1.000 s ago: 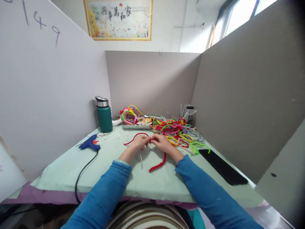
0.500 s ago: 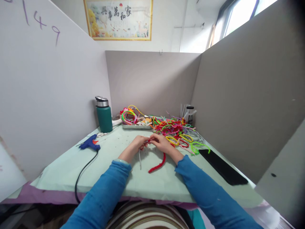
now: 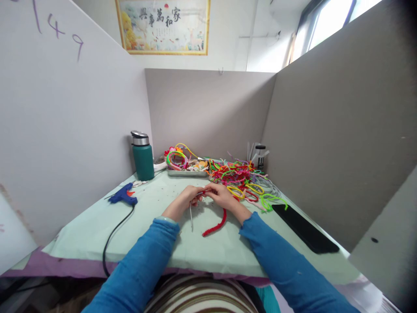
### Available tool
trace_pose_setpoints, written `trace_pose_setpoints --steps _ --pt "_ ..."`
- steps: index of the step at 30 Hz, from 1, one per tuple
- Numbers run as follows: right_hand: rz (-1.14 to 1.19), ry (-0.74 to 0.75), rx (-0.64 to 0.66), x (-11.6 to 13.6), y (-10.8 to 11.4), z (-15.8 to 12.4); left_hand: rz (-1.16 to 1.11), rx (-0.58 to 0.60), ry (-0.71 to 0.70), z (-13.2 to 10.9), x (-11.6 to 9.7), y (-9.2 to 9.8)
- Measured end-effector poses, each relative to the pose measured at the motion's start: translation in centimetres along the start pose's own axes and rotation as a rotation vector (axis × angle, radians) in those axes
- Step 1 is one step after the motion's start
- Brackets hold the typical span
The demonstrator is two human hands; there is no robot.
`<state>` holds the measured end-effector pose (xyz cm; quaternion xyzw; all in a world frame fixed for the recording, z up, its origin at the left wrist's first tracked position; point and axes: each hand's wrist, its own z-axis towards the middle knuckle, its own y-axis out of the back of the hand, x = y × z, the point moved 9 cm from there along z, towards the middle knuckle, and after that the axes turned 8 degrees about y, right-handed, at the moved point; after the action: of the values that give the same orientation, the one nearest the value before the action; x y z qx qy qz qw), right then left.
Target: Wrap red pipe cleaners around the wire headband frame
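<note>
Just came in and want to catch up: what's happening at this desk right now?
A person in blue sleeves is working a red pipe cleaner with both hands. The left hand and right hand meet over the pale green table cover, each in a pinching grip on its upper end, beside a thin white stick; the loose end trails toward the person. A colourful pile of pipe cleaners, a blue glue gun and a green flask sit around them.
</note>
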<state>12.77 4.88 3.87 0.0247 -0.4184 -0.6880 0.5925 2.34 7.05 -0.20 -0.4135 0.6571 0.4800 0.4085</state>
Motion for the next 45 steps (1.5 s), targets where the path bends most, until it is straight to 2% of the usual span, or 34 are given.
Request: trace_pose_setpoints --steps 4,9,16,20,33,45 --pt "-0.019 0.014 0.004 0.0 0.0 0.0 -0.071 0.039 0.057 -0.3 0.3 -0.4" --pt "-0.055 0.018 0.008 0.1 -0.1 -0.1 0.040 -0.105 -0.030 -0.2 0.0 0.8" --pt "-0.100 -0.022 -0.045 -0.5 0.5 0.0 0.124 -0.233 -0.201 0.4 -1.1 1.9" --pt "-0.110 -0.065 -0.075 -1.2 0.8 -0.1 0.202 -0.245 -0.313 0.3 -1.9 1.6" --pt "-0.118 -0.080 -0.076 -1.0 1.0 -0.1 0.366 -0.275 -0.335 -0.2 -2.8 1.3" --pt "-0.122 -0.090 -0.081 -1.5 0.9 -0.1 0.358 -0.316 -0.381 -0.4 -3.1 1.5"
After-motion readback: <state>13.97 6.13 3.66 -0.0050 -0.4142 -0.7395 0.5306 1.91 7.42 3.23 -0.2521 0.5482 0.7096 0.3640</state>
